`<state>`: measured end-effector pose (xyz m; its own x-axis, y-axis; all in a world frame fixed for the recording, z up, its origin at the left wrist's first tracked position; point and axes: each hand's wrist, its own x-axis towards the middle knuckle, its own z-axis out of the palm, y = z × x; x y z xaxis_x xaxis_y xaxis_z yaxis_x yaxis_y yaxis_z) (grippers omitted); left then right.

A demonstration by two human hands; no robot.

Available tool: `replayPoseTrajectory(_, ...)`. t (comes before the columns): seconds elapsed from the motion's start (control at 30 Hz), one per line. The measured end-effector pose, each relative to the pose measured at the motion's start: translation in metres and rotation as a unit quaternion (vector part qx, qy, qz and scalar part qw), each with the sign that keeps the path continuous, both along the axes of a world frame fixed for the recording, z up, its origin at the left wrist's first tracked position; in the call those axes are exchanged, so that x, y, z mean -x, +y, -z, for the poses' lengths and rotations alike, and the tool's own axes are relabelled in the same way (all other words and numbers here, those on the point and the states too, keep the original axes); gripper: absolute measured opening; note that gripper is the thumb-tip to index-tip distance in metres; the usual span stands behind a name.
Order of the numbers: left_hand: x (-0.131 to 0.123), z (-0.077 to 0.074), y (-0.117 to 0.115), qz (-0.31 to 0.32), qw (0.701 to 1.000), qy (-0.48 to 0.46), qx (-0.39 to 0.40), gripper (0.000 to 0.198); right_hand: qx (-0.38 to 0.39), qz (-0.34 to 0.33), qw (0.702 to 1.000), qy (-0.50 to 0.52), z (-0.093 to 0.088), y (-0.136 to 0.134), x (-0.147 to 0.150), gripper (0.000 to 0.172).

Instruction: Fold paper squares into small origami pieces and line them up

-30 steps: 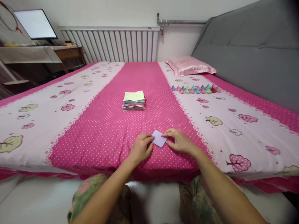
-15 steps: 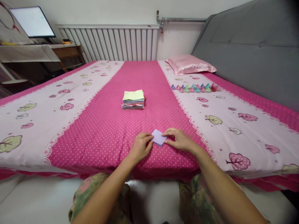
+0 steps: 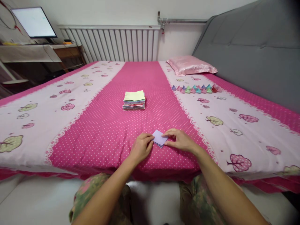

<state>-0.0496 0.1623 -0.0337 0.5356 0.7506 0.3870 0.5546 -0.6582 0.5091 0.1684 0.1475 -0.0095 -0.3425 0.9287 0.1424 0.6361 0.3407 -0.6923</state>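
Observation:
A small folded lilac paper [image 3: 159, 137] lies on the pink dotted bedspread [image 3: 105, 131] near the bed's front edge. My left hand [image 3: 140, 148] pinches its left edge with curled fingers. My right hand [image 3: 179, 140] presses on its right edge with thumb and fingers closed. Further back on the pink strip sits a stack of coloured paper squares [image 3: 134, 100] with a pale green sheet on top. A row of several small folded paper shapes [image 3: 194, 89] in mixed colours lies to the right, near the pillow.
A pink satin pillow [image 3: 190, 65] rests by the grey padded headboard [image 3: 253, 50] on the right. A white radiator [image 3: 112, 43] runs along the far wall. A lit monitor [image 3: 34, 22] stands on a desk at the far left. My patterned trousers [image 3: 98, 193] show below.
The lilac paper looks slightly narrower than one second ago, with my right fingers pressed further onto it. The hands have barely moved otherwise.

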Motion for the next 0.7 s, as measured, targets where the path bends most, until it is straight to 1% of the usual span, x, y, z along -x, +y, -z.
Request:
replayPoseTrajectory(0.3,-0.0008,0.0001,0.0006,-0.004,1.0,-0.002,-0.006,0.027,0.0,0.006,1.0,0.007,0.0036,0.0009,-0.0003,0.038)
replayPoseTrajectory(0.4,-0.0012,0.0004,0.0014,-0.004,1.0,-0.001,-0.003,0.027,0.001,0.005,1.0,0.005,0.0041,0.0012,0.0,0.035)
replayPoseTrajectory(0.53,-0.0005,0.001,0.0016,-0.001,1.0,-0.009,0.002,0.027,-0.009,0.005,1.0,0.005,0.0026,0.0012,0.0015,0.027)
replayPoseTrajectory(0.63,0.0009,0.001,0.0004,0.002,1.0,-0.013,0.002,0.028,-0.023,0.013,1.0,-0.015,0.0025,0.0007,0.0033,0.024)
replayPoseTrajectory(0.7,0.0013,0.0002,-0.0011,-0.003,1.0,-0.013,0.004,0.032,-0.039,0.022,0.998,-0.037,0.0035,0.0001,0.0049,0.025)
